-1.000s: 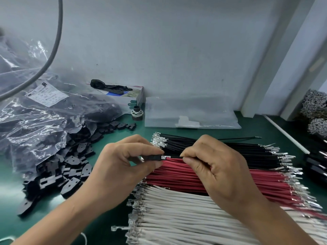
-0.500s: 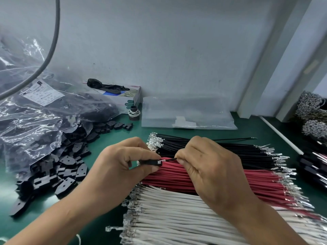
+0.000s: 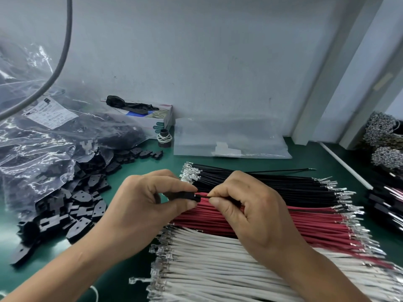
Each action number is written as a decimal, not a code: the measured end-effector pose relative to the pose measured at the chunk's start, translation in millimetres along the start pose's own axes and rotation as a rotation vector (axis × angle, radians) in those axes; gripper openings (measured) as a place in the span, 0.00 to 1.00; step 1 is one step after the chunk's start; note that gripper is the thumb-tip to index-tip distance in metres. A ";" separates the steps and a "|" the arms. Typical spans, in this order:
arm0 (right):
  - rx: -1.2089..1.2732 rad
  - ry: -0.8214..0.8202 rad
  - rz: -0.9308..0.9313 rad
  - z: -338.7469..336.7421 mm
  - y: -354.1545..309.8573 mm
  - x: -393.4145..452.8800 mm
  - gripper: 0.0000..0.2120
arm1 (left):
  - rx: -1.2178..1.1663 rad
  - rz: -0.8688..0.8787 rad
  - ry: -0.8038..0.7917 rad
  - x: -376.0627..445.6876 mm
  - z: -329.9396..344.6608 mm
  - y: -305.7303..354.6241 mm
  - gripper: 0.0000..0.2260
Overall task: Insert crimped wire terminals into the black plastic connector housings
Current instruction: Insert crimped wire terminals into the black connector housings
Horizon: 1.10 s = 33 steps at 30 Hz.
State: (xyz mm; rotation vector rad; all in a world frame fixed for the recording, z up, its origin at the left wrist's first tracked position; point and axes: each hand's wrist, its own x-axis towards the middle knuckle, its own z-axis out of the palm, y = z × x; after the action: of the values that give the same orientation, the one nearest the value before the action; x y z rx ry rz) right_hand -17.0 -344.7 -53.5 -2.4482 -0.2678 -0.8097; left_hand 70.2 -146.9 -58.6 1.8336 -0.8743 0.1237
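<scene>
A green bench mat (image 3: 139, 267) runs back to a pale grey wall (image 3: 218, 62). On it lie a clear bag of black parts (image 3: 43, 149), rows of white wires (image 3: 218, 269), red wires (image 3: 305, 227) and black wires (image 3: 272, 182), and loose housings (image 3: 82, 205). Over the wires, the left hand (image 3: 139, 205) pinches a black connector housing (image 3: 187, 196); the right hand (image 3: 246, 210) pinches a black wire (image 3: 205, 196) at its mouth.

Black wires (image 3: 272, 182), red wires (image 3: 283, 223), white wires (image 3: 218, 269).
</scene>
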 end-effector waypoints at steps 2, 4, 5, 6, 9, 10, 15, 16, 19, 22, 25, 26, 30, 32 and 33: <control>-0.032 0.012 -0.025 2.7 -0.9 0.3 0.07 | 0.008 0.002 -0.008 -0.6 0.1 0.0 0.08; -0.079 0.032 -0.057 6.6 -2.9 0.7 0.07 | 0.033 0.019 -0.025 -0.7 0.1 0.1 0.07; -0.091 0.042 -0.069 8.0 -3.9 0.9 0.07 | 0.030 0.021 -0.023 -0.7 -0.1 0.2 0.07; -0.096 0.052 -0.081 9.0 -4.6 1.4 0.07 | 0.027 0.024 -0.019 -0.9 -0.7 0.6 0.07; -0.108 0.055 -0.116 9.7 -5.0 1.8 0.07 | 0.043 0.040 -0.024 -1.1 -1.9 1.1 0.07; -0.126 0.054 -0.118 8.9 -4.9 2.3 0.08 | 0.047 0.041 -0.033 -0.5 -2.2 0.6 0.07; -0.345 0.200 -0.199 -1.9 -3.8 6.6 0.05 | 0.051 0.007 0.022 3.4 -6.9 -7.6 0.08; -0.351 0.195 -0.220 -2.1 -5.0 5.1 0.05 | 0.019 -0.020 0.054 3.7 -8.3 -9.8 0.10; -0.362 -0.022 -0.208 5.4 -10.2 -2.8 0.06 | -0.160 -0.103 0.133 4.0 -10.3 -13.7 0.12; -0.309 -0.143 -0.140 10.9 -10.6 -5.4 0.04 | -0.252 -0.145 0.136 4.3 -8.9 -12.9 0.11; -0.223 -0.156 -0.052 10.2 -9.5 -3.7 0.03 | -0.319 -0.190 0.150 5.2 -8.2 -10.9 0.11; -0.215 -0.164 -0.039 10.3 -9.4 -3.8 0.03 | -0.336 -0.206 0.159 5.8 -8.1 -10.2 0.10; -0.262 -0.194 -0.049 12.9 -12.2 -3.2 0.03 | -0.356 -0.251 0.162 6.9 -8.5 -8.4 0.10; -0.290 -0.192 -0.052 12.3 -12.6 -2.5 0.04 | -0.375 -0.269 0.177 6.7 -10.1 -9.3 0.11; -0.282 -0.175 -0.044 11.0 -12.1 -2.3 0.04 | -0.383 -0.280 0.188 6.9 -11.1 -10.1 0.13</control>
State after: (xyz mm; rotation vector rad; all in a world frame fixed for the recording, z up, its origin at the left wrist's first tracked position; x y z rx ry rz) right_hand -17.6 -328.6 -57.1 -2.7932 -0.2891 -0.6916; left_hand 84.8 -139.2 -58.2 1.5359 -0.4656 -0.0466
